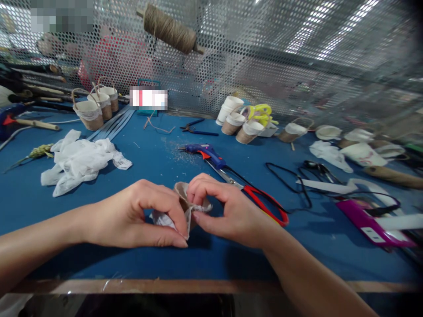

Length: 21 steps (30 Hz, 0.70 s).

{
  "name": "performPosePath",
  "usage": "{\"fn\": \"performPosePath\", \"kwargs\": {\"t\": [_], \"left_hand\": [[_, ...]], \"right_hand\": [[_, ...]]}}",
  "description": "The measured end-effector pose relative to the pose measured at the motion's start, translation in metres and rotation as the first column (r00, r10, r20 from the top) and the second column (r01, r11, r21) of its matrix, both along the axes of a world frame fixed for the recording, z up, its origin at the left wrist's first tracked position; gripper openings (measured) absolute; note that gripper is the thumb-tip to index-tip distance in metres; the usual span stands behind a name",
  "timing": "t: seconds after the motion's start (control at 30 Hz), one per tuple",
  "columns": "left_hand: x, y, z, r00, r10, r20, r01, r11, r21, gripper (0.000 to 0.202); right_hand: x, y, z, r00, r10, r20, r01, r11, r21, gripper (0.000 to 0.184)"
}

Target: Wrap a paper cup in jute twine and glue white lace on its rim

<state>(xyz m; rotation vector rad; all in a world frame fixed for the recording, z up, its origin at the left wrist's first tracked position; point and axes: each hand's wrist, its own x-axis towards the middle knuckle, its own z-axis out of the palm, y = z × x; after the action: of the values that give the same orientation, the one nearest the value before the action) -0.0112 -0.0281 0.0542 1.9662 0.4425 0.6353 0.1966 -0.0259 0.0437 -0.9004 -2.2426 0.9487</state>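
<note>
Both my hands meet low over the blue table [205,259], near its front edge. My left hand [139,215] is closed, thumb and fingers pinching a small piece of beige burlap with white lace [185,207]. My right hand [228,207] is closed too, its fingertips pinching the same piece from the right side. The piece is crumpled between the fingers and much of it is hidden. Just behind my right hand lie red-handled scissors [264,202].
A blue glue gun [205,152] lies behind the hands. White lace cloth [79,160] is at left. Small burlap baskets [95,108] stand at back left, paper cups [241,123] at back centre. A twine spool [170,28] hangs on the mesh wall. Cables, ribbons and a purple tool [373,222] lie at right.
</note>
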Motion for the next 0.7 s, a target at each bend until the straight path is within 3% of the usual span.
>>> {"fn": "performPosePath", "kwargs": {"t": [0.1, 0.27, 0.33, 0.7], "left_hand": [[0.000, 0.001, -0.002, 0.999, 0.031, 0.012, -0.031, 0.999, -0.020, 0.003], [-0.007, 0.017, -0.007, 0.954, 0.299, -0.004, -0.298, 0.951, -0.087, 0.007], [-0.010, 0.024, -0.009, 0.935, 0.353, -0.011, -0.353, 0.932, -0.085, 0.009], [-0.010, 0.030, -0.018, 0.943, 0.321, -0.089, -0.331, 0.931, -0.151, 0.014]], "right_hand": [[0.000, -0.001, 0.000, 1.000, -0.002, 0.006, 0.003, 1.000, -0.010, 0.016], [0.001, -0.001, 0.001, 1.000, 0.005, -0.026, -0.006, 0.999, -0.040, 0.014], [0.002, -0.001, 0.001, 0.999, 0.013, -0.045, -0.015, 0.999, -0.048, 0.015], [0.005, -0.001, 0.002, 0.996, 0.055, -0.071, -0.063, 0.991, -0.116, 0.014]]}}
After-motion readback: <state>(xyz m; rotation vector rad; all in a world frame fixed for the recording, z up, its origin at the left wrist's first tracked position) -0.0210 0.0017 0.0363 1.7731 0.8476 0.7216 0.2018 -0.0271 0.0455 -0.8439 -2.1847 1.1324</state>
